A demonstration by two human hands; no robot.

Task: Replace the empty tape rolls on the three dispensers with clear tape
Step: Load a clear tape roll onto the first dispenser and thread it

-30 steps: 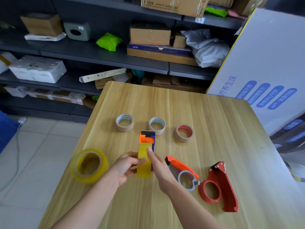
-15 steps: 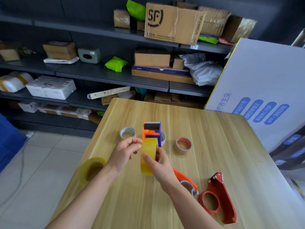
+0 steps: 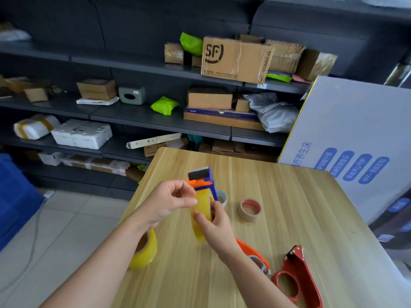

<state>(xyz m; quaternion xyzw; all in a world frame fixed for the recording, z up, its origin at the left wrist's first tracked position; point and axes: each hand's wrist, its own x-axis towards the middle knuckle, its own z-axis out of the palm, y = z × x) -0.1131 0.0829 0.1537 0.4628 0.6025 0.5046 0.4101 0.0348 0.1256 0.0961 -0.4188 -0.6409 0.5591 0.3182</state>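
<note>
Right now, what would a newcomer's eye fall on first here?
The left hand and right hand hold a yellowish clear tape roll in a blue-and-orange dispenser, over the table's middle. A red dispenser lies near right; a spare tape roll sits at the near left edge.

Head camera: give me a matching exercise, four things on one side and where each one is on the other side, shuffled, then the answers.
Things:
1. blue dispenser
2. red dispenser
3. spare tape roll
4. red-rimmed core

Places:
a. lying on the table, near its right corner
b. at the table's left edge
c. held by the left hand and right hand
d. flat on the table, just right of the hands

Pairs: 1-c, 2-a, 3-b, 4-d
</note>
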